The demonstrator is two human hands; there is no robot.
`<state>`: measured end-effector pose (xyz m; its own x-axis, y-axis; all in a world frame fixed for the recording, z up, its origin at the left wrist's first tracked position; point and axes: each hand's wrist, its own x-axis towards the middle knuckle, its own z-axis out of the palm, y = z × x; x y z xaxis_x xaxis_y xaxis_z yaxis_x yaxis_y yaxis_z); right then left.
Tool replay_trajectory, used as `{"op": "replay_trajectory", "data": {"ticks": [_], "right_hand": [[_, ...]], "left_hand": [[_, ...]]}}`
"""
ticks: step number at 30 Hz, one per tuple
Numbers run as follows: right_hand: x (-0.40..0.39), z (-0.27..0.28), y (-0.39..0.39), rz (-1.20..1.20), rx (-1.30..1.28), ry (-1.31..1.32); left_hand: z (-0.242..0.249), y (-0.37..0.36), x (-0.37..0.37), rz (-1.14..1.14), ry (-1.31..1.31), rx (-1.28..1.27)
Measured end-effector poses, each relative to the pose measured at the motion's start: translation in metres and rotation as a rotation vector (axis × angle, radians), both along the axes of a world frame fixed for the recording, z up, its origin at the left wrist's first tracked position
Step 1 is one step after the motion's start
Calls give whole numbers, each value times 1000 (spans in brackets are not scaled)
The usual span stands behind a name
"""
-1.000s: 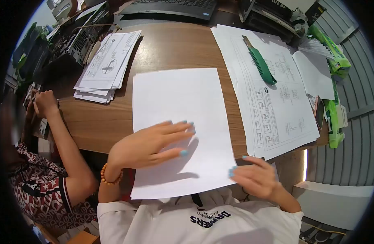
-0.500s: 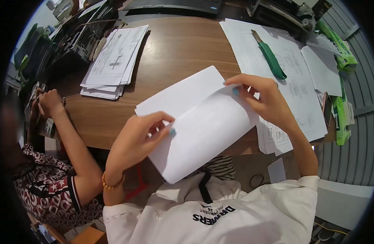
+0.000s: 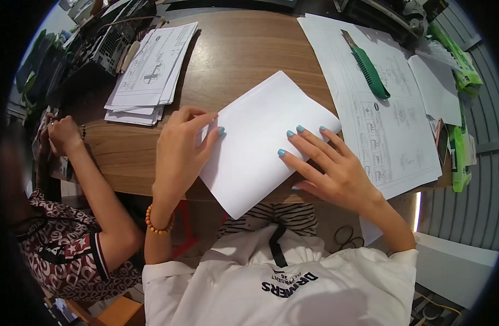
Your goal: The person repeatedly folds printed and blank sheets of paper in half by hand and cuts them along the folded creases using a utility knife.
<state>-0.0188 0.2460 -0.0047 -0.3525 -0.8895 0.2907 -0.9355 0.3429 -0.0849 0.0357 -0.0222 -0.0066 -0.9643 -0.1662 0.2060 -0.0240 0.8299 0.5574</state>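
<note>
A white sheet of paper (image 3: 260, 130), folded over on itself, lies at the table's front edge, its near corner jutting past the edge. My left hand (image 3: 181, 144) pinches the paper's left edge between thumb and fingers; a beaded bracelet (image 3: 160, 220) circles that wrist. Spread over the paper's right side are the fingers of my right hand (image 3: 336, 174), lying flat on it and gripping nothing. To the right of the paper, a green utility knife (image 3: 370, 70) with its blade out rests on large printed drawings (image 3: 401, 136).
A stack of printed sheets (image 3: 152, 70) sits at the left on the wooden table (image 3: 238, 49). Beside it stands a black metal case (image 3: 105, 54). A co-worker's arm (image 3: 100, 179) reaches in from the left. Green packaging (image 3: 460, 157) stands along the right side.
The raised flap of the paper has come down flat. My right hand has let go of the top edge and moved down onto the paper; my left hand has moved up its left edge.
</note>
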Motion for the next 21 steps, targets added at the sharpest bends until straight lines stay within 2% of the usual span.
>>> {"op": "replay_trajectory", "data": {"ticks": [3,5,21], "right_hand": [[-3,-3,-1,15,13,24],[-5,-5,-1,23,18,37],[-11,-8,0,19,99,80]], "left_hand": [[-8,-5,-4,-1,137,-122],[-8,-5,-7,-26,32,23],[-15,-4,-11,10,52,101]]}}
